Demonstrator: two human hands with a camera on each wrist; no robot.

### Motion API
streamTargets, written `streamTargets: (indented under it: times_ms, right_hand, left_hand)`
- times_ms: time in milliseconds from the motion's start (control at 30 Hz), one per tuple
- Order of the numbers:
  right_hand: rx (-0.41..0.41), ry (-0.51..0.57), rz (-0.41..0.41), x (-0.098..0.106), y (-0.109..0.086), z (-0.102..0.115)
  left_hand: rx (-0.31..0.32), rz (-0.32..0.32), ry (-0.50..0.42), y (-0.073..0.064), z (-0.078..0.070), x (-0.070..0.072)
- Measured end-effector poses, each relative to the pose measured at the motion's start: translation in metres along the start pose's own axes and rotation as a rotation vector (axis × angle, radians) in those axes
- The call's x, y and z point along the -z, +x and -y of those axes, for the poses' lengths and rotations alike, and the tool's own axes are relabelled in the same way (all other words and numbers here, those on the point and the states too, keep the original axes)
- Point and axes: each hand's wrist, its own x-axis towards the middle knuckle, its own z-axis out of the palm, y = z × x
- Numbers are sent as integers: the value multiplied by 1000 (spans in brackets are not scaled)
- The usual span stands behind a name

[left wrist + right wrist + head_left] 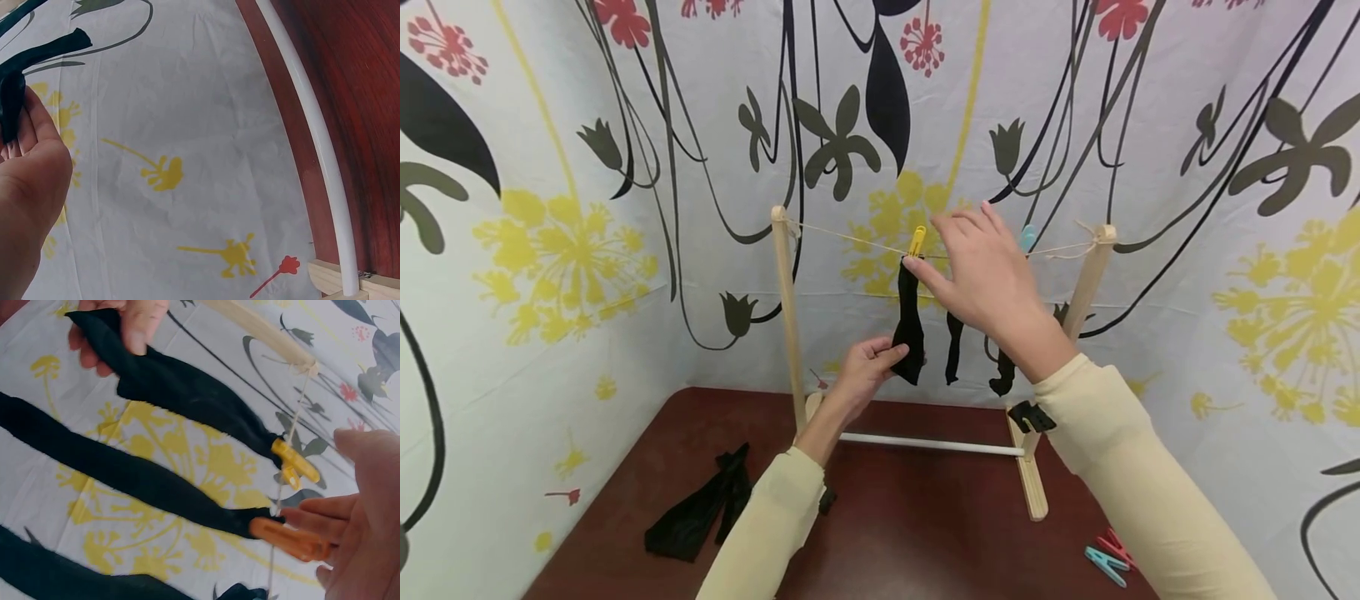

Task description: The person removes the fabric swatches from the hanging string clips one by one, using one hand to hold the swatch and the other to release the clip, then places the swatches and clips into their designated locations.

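A black sock [908, 312] hangs from a string line [850, 237], clipped at its top by a yellow clothespin [917, 240]. My left hand [861, 371] pinches the sock's lower end between thumb and fingers. Beside the yellow clothespin is my right hand [988, 271], its fingers extended and the thumb apart from them. In the right wrist view an orange clothespin [290, 539] clips a second black sock [144, 481] next to the right fingers; whether they touch it I cannot tell. A third black sock [1002, 373] hangs farther right, partly behind the right arm.
Wooden posts [786, 308] with a white crossbar [932, 444] support the line. A light blue clothespin [1027, 239] shows behind the right hand. Black cloth pieces [688, 517] lie at the table's left; blue [1107, 565] and red [1116, 546] clothespins lie at its right. Patterned fabric [715, 167] surrounds the table.
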Motion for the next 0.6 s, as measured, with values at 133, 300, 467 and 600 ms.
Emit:
streamTargets:
  times_ms: [133,300,467,600]
  right_hand:
    - [-5,-42,47,2,6,12]
    - [22,-90,73,0,10,23]
    - [29,-95,48,-3,13,25]
    - [15,-9,32,-1,16,24]
  left_hand:
    - [-17,12,-11,-1,1,1]
    - [-32,10,4,-2,1,2]
    - [-40,2,36,-4,2,2]
    - [-54,16,15,-5,3,2]
